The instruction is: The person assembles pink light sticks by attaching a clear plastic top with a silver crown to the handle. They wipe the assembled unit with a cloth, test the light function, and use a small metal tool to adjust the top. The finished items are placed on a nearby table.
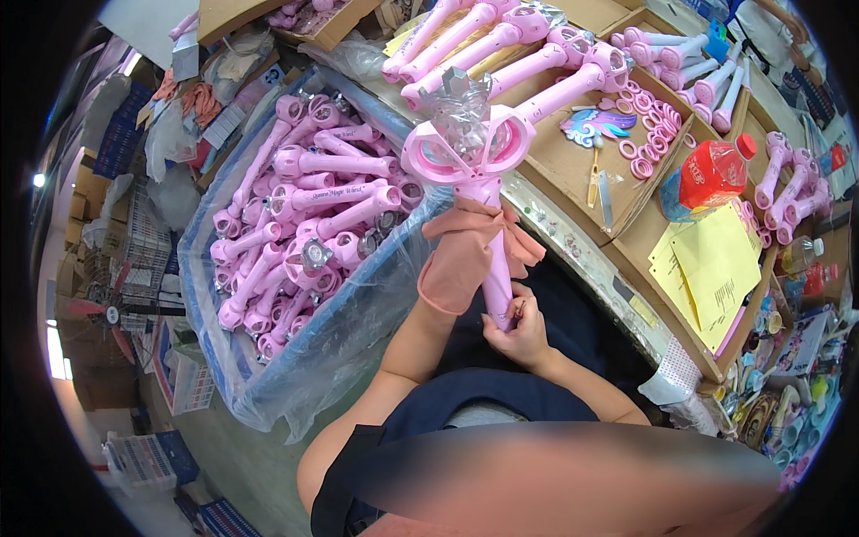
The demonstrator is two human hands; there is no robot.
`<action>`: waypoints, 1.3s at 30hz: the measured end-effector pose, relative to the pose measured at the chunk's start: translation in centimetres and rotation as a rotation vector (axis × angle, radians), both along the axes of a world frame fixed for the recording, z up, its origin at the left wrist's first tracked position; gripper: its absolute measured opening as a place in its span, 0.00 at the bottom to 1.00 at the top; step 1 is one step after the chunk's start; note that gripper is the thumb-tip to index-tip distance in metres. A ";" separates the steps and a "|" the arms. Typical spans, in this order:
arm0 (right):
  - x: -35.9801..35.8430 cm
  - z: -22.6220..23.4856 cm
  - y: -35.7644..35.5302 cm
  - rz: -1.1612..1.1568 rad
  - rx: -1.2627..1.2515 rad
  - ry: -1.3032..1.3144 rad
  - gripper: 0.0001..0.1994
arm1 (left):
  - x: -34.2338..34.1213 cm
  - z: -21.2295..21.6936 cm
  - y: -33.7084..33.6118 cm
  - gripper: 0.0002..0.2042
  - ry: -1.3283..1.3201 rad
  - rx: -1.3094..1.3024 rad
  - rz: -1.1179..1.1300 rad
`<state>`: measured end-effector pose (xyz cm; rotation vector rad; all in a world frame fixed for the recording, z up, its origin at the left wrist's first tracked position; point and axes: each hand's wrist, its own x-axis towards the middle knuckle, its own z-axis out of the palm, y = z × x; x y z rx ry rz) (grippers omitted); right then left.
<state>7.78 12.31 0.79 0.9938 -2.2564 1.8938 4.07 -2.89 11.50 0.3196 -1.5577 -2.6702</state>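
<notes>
A pink toy wand stands nearly upright in front of me, its head of open pink loops and a clear, crystal-like piece at the top. My left hand, in a salmon-coloured cloth glove, is closed around the upper handle just below the head. Lower down, the bare fingers of my right hand close on the bottom end of the handle. Whether they also pinch something small there cannot be made out. To the left, a blue bin lined with clear plastic is heaped with similar pink wands.
On the workbench are more pink wands, several pink rings, a winged blue-and-purple ornament and a red-labelled bottle. Yellow paper sheets lie at the right. The bench's metal edge runs close to my right arm.
</notes>
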 end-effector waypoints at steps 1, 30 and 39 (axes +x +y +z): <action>0.0 -0.1 0.0 0.000 -0.002 -0.002 0.26 | 0.1 -0.2 0.0 0.11 -0.013 -0.022 0.003; -0.1 -0.8 1.1 0.060 0.070 -0.012 0.26 | 0.5 -1.3 -0.2 0.12 0.221 -0.245 0.034; -1.6 2.3 2.4 0.217 0.170 -0.165 0.14 | -1.5 2.4 -2.7 0.54 0.249 -0.001 0.194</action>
